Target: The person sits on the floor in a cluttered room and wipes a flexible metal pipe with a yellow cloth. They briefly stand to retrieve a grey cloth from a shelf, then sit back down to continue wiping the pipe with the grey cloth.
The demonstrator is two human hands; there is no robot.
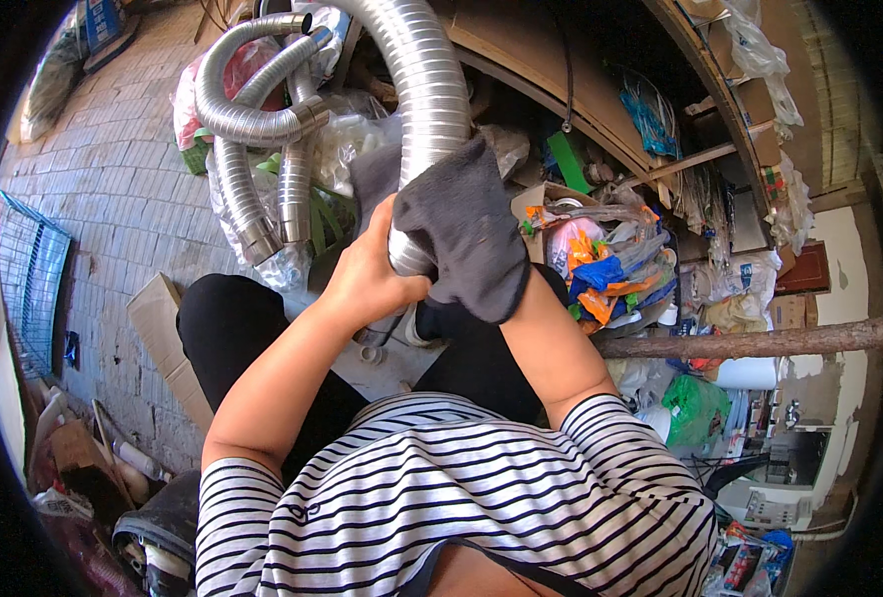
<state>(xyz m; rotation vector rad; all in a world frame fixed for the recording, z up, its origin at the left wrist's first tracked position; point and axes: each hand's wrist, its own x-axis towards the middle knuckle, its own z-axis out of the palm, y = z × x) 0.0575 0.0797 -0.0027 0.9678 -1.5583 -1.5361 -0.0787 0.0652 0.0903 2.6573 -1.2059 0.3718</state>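
A ribbed silver flexible metal duct (426,90) rises from between my hands toward the upper edge of the view. My left hand (370,267) is closed round its lower end, with the thumb across the front. A dark grey cloth (471,229) is wrapped round the duct just above and to the right, and part of it shows on the duct's left side. The cloth covers my right hand, hiding its fingers; only the right forearm (551,343) shows below. The cloth bunches against the duct where that hand presses.
More curved metal ducts (252,119) lie on plastic bags at the upper left. A carton of colourful plastic bags (610,259) stands right, by a wooden pole (740,340). A blue wire rack (33,279) and cardboard (168,338) lie on the paved floor (113,219).
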